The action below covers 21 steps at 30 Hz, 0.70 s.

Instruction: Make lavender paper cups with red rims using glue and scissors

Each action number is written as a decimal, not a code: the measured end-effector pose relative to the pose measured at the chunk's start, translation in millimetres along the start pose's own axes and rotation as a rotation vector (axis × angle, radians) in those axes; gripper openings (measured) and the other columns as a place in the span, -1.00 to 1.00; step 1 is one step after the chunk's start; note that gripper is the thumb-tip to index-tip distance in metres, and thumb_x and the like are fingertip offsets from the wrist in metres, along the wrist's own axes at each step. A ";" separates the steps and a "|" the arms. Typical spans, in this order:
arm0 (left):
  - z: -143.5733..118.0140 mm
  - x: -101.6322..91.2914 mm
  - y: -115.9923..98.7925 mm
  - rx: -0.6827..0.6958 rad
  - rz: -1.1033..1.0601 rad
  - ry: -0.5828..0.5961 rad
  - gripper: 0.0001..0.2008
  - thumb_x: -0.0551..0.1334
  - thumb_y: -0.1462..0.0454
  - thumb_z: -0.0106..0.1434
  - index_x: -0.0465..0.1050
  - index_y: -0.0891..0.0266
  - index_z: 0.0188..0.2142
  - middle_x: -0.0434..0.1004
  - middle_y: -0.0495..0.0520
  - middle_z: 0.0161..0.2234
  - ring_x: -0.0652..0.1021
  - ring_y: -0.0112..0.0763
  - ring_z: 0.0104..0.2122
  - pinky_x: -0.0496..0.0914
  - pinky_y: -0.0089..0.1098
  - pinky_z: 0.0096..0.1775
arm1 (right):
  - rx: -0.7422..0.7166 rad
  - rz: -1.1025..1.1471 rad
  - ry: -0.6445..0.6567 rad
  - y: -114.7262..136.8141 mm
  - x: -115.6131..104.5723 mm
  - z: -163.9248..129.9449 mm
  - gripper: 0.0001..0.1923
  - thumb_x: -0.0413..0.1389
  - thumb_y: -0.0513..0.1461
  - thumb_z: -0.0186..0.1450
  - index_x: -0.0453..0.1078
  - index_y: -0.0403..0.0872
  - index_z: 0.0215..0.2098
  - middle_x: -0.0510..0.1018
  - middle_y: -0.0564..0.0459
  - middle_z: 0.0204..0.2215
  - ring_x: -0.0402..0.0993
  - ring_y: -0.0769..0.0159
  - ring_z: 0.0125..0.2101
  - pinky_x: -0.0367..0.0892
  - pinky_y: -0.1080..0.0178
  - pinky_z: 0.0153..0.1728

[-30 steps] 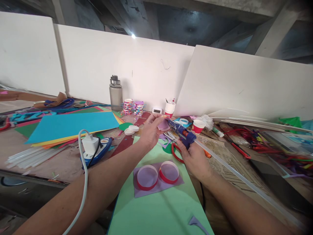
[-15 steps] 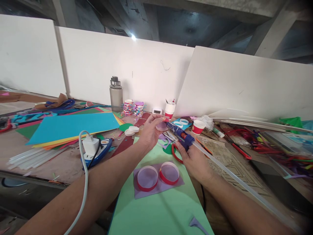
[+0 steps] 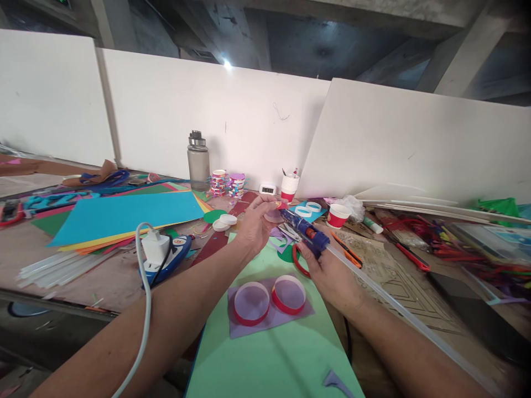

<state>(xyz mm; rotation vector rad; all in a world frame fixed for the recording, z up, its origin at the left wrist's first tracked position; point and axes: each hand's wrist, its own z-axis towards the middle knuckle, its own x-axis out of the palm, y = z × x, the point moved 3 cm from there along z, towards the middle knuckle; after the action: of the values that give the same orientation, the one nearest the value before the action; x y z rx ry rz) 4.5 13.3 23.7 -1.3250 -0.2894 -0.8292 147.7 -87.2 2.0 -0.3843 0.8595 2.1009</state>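
My left hand (image 3: 254,224) pinches a small red paper-cup ring (image 3: 280,205) with a purple paper disc (image 3: 272,216) at it. In my right hand (image 3: 327,271) is a blue glue gun (image 3: 306,229), its nozzle touching or very near the ring. A long clear glue stick (image 3: 394,307) sticks out of its back toward me. Below the hands, two red-and-white cup rings (image 3: 251,319) stand on a purple paper sheet (image 3: 244,331), which lies on a light green board (image 3: 269,365). Red-handled scissors (image 3: 299,262) lie partly hidden beside my right hand.
A blue power strip (image 3: 176,257) with a white plug and cable is on the left, near clear glue sticks (image 3: 53,269) and coloured paper (image 3: 133,213). Behind are a bottle (image 3: 198,166), decorated ring stacks (image 3: 237,185) and paper cups (image 3: 338,215). A utility knife (image 3: 410,257) lies right.
The view has shifted very slightly. Both hands keep almost the same pose, with the glue gun still at the ring.
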 end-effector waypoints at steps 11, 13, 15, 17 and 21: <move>1.2 0.2 1.2 0.019 0.000 0.033 -0.75 0.46 0.27 0.02 0.45 0.23 -0.34 0.60 0.02 -0.33 0.58 -0.34 -0.28 0.48 -0.30 -0.23 | 0.101 -0.006 0.047 -5.2 2.3 -0.7 -0.55 -0.05 0.03 0.48 0.36 -0.05 0.15 0.57 -0.20 0.05 0.51 -0.02 0.07 0.43 -0.01 0.05; 1.0 1.8 0.7 0.036 0.005 0.053 -0.73 0.48 0.26 0.01 0.47 0.24 -0.33 0.60 0.03 -0.32 0.58 -0.34 -0.29 0.48 -0.30 -0.21 | 0.110 -0.005 0.041 -6.1 2.2 -0.6 -0.55 -0.05 0.03 0.48 0.36 -0.05 0.15 0.56 -0.20 0.06 0.51 -0.02 0.07 0.44 0.00 0.04; 0.7 2.8 0.7 0.046 0.008 0.054 -0.71 0.49 0.26 0.01 0.46 0.25 -0.33 0.60 0.03 -0.33 0.58 -0.35 -0.29 0.48 -0.31 -0.21 | 0.113 -0.003 0.044 -6.1 2.2 -0.2 -0.55 -0.05 0.03 0.48 0.36 -0.05 0.15 0.56 -0.20 0.06 0.51 -0.01 0.06 0.44 0.01 0.03; 0.7 2.9 1.2 0.050 0.009 0.044 -0.71 0.49 0.27 0.01 0.45 0.24 -0.33 0.61 0.02 -0.34 0.58 -0.36 -0.30 0.47 -0.32 -0.21 | 0.115 -0.004 0.048 -5.7 2.1 0.2 -0.55 -0.05 0.03 0.48 0.36 -0.06 0.15 0.56 -0.20 0.05 0.51 0.00 0.05 0.44 0.02 0.02; 1.3 1.8 2.1 0.044 0.007 0.027 -0.73 0.47 0.29 0.01 0.42 0.23 -0.35 0.60 0.01 -0.36 0.58 -0.36 -0.32 0.47 -0.32 -0.24 | 0.116 -0.010 0.051 -5.1 2.3 0.6 -0.55 -0.04 0.02 0.47 0.37 -0.08 0.14 0.57 -0.20 0.04 0.51 -0.01 0.03 0.44 0.02 0.01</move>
<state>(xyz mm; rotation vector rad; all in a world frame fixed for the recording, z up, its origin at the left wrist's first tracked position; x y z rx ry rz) 7.5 14.0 23.7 -1.2717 -0.2802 -0.8304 150.2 -83.3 -1.0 -0.3809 1.0018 2.0289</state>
